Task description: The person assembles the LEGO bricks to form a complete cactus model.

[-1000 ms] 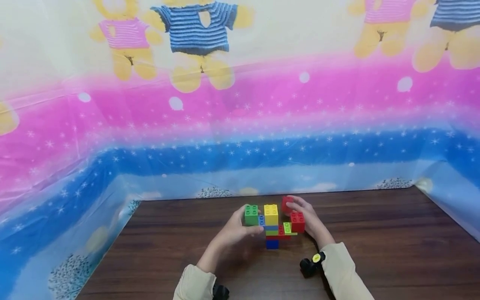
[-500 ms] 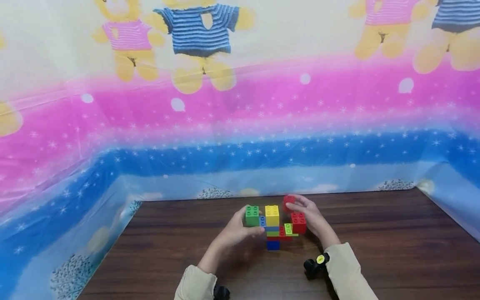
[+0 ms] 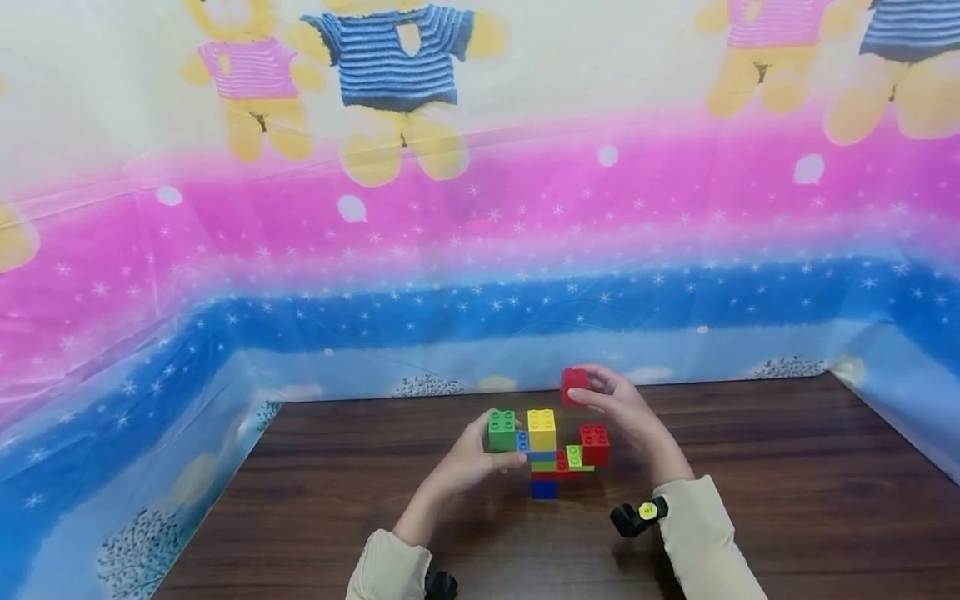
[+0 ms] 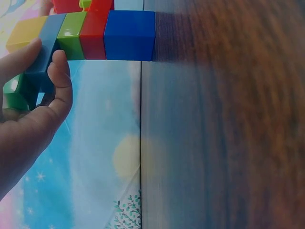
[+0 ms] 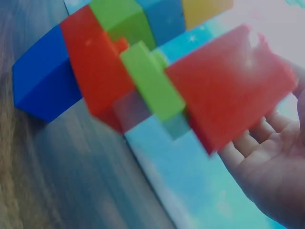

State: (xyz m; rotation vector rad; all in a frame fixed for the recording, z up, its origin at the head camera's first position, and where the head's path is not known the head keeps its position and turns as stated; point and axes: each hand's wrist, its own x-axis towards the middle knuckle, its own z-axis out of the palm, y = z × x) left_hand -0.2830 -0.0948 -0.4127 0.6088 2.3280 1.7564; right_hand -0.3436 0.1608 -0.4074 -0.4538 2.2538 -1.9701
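Note:
A structure of toy building bricks stands upright on the table, with a dark blue brick [image 3: 544, 489] at its base and a yellow brick [image 3: 542, 429] on top. My left hand [image 3: 471, 457] grips its left arm, thumb and fingers around the light blue brick [image 4: 46, 52] below a green brick [image 3: 502, 431]. On the right arm, a red brick [image 3: 595, 444] sits over a lime green piece [image 5: 153, 86]. Above and behind this arm, my right hand [image 3: 617, 398] pinches a separate red brick [image 3: 575, 387], apart from the structure. In the right wrist view, the attached red brick covers part of the right hand.
The brown wooden table [image 3: 315, 500] reaches back to a printed cloth backdrop [image 3: 480, 317]. Black wrist devices sit by both sleeves; the right one [image 3: 637, 517] hangs over the table in front of the structure's right side.
My right hand has lifted the separate red brick up and away from behind the structure's right side. The left hand and the structure have stayed in place.

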